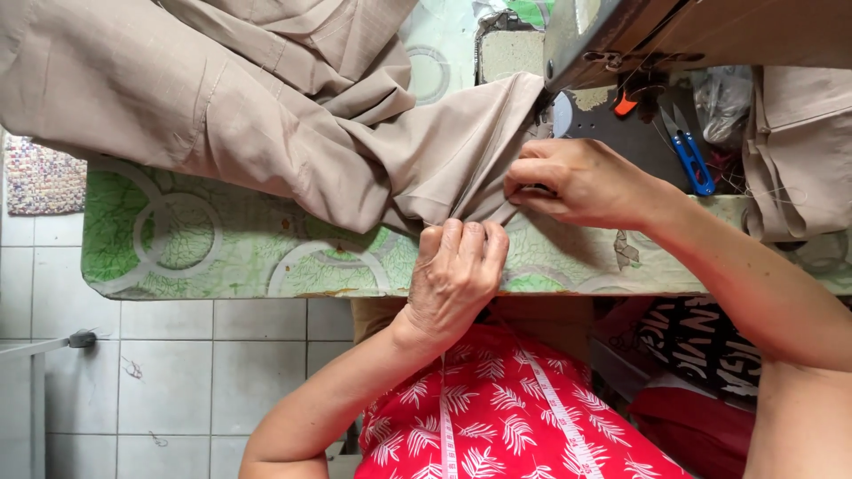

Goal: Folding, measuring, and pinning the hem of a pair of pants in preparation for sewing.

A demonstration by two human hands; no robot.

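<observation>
large beige woven garment (266,106) — heaped across the left and middle of the counter (177,257), which wears a green and white patterned cover. the cloth narrows rightward into one folded edge running toward the dark sewing machine head (621,35) at top right. the fold's long axis runs from the near counter edge, by the left hand, up and away toward the machine.

left hand (457,275): at the near edge of the counter, fingers curled together and pinching the lower end of the fold, knuckles up. right hand (577,182): just beyond and to the right, fingers pressed together on the same fold, further along it — the nearer of the two to the machine. the two grips sit close, almost touching, with a short stretch of cloth held between them.

smaller things: more beige cloth (799,160) hanging at far right; a white measuring tape (559,408) draped over the red leaf-print clothing at the person's front; blue-handled thread snips (690,151) on the dark machine bed, well right of the right hand; a small orange piece (626,105) just beside them — cannot tell what it is.
</observation>
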